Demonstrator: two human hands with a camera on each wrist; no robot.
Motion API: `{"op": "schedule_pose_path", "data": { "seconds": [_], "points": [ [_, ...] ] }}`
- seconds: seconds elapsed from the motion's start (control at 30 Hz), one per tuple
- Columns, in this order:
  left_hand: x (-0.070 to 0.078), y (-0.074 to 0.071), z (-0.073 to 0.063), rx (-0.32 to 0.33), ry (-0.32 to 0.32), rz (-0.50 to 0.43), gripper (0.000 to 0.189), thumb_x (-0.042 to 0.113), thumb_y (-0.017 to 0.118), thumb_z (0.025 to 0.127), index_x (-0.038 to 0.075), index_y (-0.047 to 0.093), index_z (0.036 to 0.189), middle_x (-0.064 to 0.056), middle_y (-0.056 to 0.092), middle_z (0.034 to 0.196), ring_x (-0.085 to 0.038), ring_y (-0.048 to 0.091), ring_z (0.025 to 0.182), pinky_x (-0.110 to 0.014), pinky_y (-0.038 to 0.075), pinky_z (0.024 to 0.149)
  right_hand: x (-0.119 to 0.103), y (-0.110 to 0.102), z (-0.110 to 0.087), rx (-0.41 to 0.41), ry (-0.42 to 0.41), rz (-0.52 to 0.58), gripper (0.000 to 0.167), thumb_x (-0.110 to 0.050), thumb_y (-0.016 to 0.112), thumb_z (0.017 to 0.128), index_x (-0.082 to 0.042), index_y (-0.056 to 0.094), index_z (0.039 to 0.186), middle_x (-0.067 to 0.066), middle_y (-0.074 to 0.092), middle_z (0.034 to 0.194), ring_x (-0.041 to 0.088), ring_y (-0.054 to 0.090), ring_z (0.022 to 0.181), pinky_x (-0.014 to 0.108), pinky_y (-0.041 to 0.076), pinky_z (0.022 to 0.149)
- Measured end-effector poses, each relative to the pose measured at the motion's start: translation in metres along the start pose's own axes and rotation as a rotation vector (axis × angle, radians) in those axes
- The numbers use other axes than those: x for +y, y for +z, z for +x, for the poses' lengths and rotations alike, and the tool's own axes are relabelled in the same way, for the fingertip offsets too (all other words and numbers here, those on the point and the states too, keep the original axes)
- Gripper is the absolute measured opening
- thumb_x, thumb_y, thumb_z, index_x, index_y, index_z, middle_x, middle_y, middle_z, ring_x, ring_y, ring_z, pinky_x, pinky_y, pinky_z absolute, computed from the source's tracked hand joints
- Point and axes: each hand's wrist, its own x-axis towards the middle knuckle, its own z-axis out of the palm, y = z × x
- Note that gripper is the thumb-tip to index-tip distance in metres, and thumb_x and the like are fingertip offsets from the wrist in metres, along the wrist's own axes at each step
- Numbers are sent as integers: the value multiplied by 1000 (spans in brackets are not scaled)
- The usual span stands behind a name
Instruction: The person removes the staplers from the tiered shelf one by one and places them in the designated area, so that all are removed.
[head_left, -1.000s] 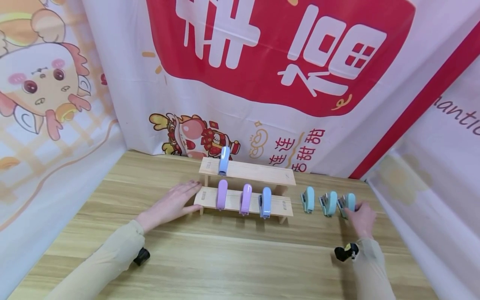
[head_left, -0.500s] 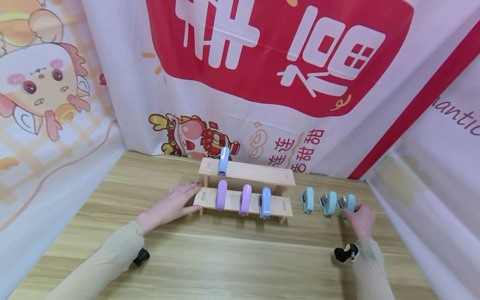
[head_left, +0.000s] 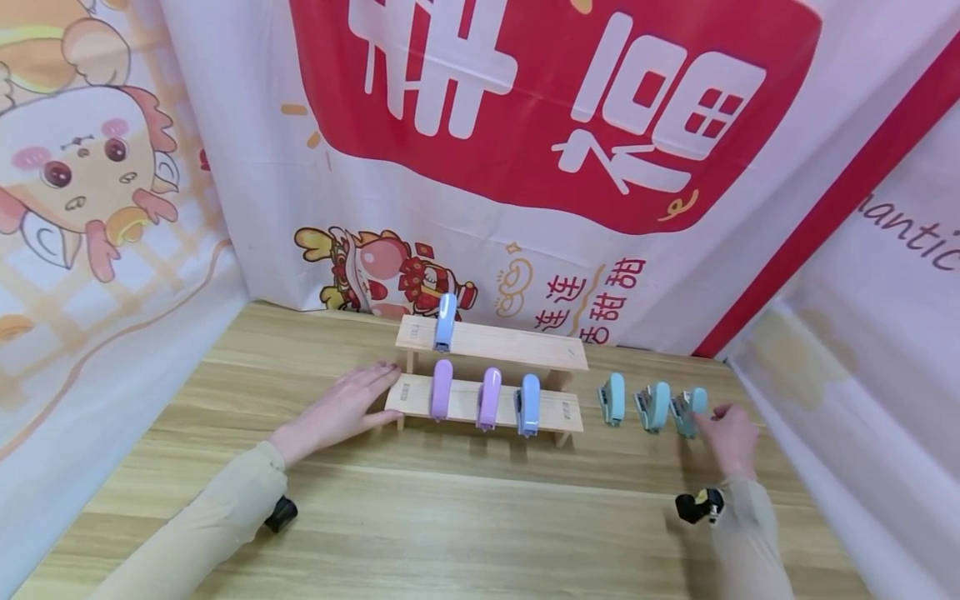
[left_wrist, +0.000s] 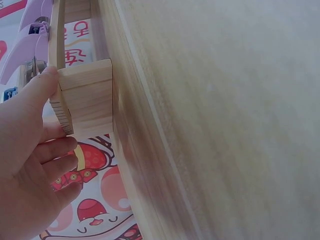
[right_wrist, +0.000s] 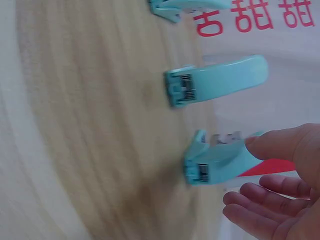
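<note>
My left hand (head_left: 339, 410) holds the left end of the two-tier wooden display stand (head_left: 465, 402); in the left wrist view its thumb and index finger touch the lower board's end (left_wrist: 61, 112), the other fingers loosely bent. Two purple staplers (head_left: 442, 390) (head_left: 489, 398) and a blue stapler (head_left: 528, 404) stand on the lower tier. Another blue stapler (head_left: 445, 322) is on the upper tier. My right hand (head_left: 731, 435) is by the rightmost teal stapler (right_wrist: 222, 162), thumb at its top, fingers spread apart from it.
Two more teal staplers (head_left: 613, 398) (head_left: 654, 406) stand in a row on the wooden table (head_left: 450, 525), right of the stand. Printed cloth walls (head_left: 360, 192) close off the back and both sides. Each wrist carries a small black camera (head_left: 697, 505).
My right hand has loosened from the rightmost teal stapler and drawn slightly to the right. That stapler now leans a little differently. My left hand stays at the stand.
</note>
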Motion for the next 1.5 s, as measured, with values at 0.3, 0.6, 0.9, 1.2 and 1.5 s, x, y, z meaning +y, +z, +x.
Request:
{"op": "schedule_pose_path", "data": {
  "seconds": [0.3, 0.6, 0.9, 1.2, 1.5],
  "points": [
    [0, -1, 0, -22, -10, -15, 77, 46, 67, 92, -1, 43, 148, -22, 42, 154, -41, 42, 142, -60, 32, 119, -22, -19, -1, 114, -125, 16, 46, -22, 67, 92, 17, 56, 114, 34, 61, 108, 43, 58, 96, 53, 51, 82],
    [2, -2, -1, -23, -17, -21, 76, 45, 68, 91, -1, 43, 147, -22, 42, 153, -41, 42, 142, -60, 31, 119, -66, -32, -14, 119, -166, -5, 46, -27, 66, 93, 11, 57, 118, 33, 64, 115, 44, 62, 102, 53, 55, 86],
    [2, -2, -2, -7, -6, -9, 75, 42, 69, 91, -2, 44, 146, -24, 44, 151, -43, 43, 140, -62, 33, 117, -113, -30, -29, 91, -210, 22, 43, -25, 65, 95, 7, 54, 120, 31, 63, 118, 43, 66, 105, 53, 58, 87],
    [1, -1, 0, -31, -19, -19, 77, 46, 67, 92, 0, 42, 148, -22, 43, 154, -41, 41, 143, -60, 31, 120, -155, -21, -43, 72, -283, 77, 37, -22, 66, 95, 3, 54, 121, 25, 63, 118, 40, 66, 106, 52, 60, 89],
    [1, -2, -1, -33, -19, -30, 76, 44, 68, 92, -1, 42, 148, -22, 42, 154, -41, 40, 143, -61, 31, 119, -194, -2, -56, 78, -447, 97, 35, -19, 69, 92, 1, 57, 118, 23, 66, 116, 39, 70, 101, 48, 62, 84]
  ]
}}
